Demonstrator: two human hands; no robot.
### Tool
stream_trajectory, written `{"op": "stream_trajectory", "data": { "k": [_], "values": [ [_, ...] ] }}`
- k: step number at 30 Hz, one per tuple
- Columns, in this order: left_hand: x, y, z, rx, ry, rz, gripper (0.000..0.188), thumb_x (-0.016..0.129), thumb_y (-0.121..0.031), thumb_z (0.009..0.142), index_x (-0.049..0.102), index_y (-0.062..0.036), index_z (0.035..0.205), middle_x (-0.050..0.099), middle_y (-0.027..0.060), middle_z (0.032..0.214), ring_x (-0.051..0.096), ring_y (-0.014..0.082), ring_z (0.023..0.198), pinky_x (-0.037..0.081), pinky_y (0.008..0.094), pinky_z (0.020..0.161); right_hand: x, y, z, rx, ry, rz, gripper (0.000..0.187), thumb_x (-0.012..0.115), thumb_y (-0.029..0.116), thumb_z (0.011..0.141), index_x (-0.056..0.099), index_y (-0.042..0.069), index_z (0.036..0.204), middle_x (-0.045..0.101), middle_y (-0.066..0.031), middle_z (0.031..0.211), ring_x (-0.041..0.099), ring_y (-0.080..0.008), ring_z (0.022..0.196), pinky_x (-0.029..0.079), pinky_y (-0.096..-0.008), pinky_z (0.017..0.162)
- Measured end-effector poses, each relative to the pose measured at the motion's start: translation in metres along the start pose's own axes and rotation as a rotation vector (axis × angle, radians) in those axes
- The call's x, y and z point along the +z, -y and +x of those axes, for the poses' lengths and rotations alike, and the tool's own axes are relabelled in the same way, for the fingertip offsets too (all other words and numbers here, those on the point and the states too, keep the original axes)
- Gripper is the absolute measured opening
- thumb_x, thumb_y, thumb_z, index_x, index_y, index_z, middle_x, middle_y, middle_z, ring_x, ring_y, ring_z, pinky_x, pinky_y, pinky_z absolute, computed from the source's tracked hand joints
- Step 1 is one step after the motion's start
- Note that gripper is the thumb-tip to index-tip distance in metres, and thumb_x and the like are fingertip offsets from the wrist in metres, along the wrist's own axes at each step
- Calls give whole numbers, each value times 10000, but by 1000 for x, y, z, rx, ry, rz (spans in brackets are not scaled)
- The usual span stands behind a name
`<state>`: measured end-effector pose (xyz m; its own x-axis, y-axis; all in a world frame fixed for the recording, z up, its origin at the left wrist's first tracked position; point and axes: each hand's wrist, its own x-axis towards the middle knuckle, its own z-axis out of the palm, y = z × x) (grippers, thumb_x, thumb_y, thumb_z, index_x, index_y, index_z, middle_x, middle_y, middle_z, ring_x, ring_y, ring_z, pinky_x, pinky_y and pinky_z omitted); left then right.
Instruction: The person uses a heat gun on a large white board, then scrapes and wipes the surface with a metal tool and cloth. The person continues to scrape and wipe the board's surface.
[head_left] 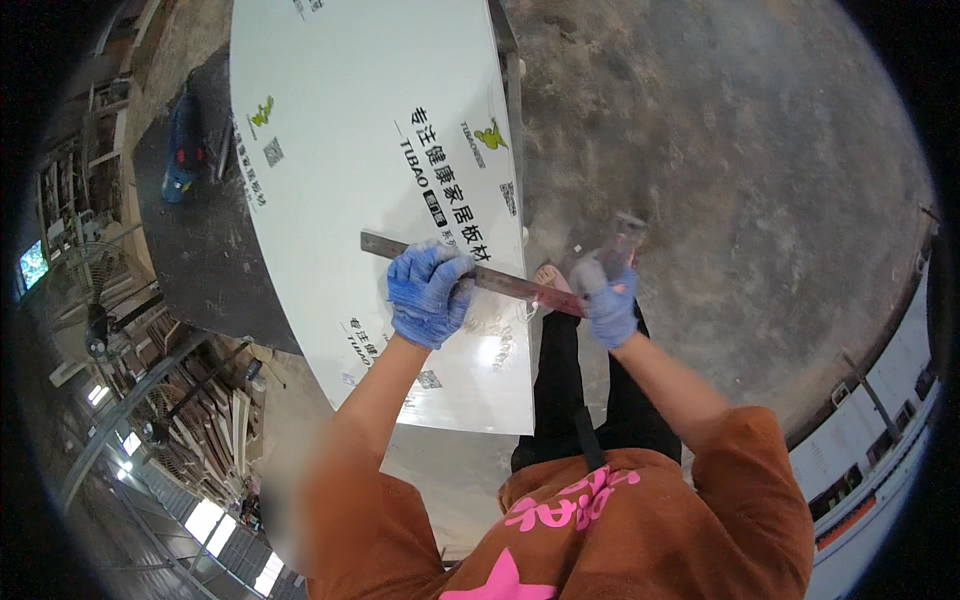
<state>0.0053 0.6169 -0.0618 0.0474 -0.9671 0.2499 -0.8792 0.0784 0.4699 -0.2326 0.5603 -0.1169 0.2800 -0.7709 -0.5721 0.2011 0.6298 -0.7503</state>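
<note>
Blue-gloved left hand [428, 293] presses a long flat steel ruler [470, 274] onto the white laminated board [370, 150], fingers clamped round it. Right hand [608, 300] grips its overhanging end. Stiff, thin, light; hold both ends.

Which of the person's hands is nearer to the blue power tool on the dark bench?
Left. The left hand rests on the white board, nearer the blue power tool; the right hand is off the board's edge, farther away.
</note>
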Motion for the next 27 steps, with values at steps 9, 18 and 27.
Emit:
{"op": "stream_trajectory", "data": {
  "k": [9, 18, 27],
  "values": [
    [4, -6, -20, -13, 73, 6, 133, 651, -203, 773, 601, -149, 884, 583, 49, 846, 573, 291, 844, 453, 436, 794, 51, -33, -34, -73, -101, -1, 251, 691, 312, 874, 578, 88, 892, 543, 19, 793, 521, -93, 679, 449, -266, 601],
    [9, -19, -63, -120, 26, 40, 176, 664, -211, 776, 624, -177, 944, 592, 36, 935, 582, 305, 947, 451, 429, 816, 4, -30, -62, 143, -115, 88, 254, 700, 329, 863, 593, 100, 863, 558, 25, 783, 528, -74, 660, 405, -231, 566],
    [-4, -30, -85, -53, 16, 86, 237, 645, -279, 782, 617, -138, 969, 598, 79, 963, 571, 326, 969, 447, 452, 870, -16, -10, -52, 82, 46, -209, 274, 691, 314, 867, 584, 62, 875, 569, 19, 742, 506, -92, 644, 415, -276, 585]
  ]
}}
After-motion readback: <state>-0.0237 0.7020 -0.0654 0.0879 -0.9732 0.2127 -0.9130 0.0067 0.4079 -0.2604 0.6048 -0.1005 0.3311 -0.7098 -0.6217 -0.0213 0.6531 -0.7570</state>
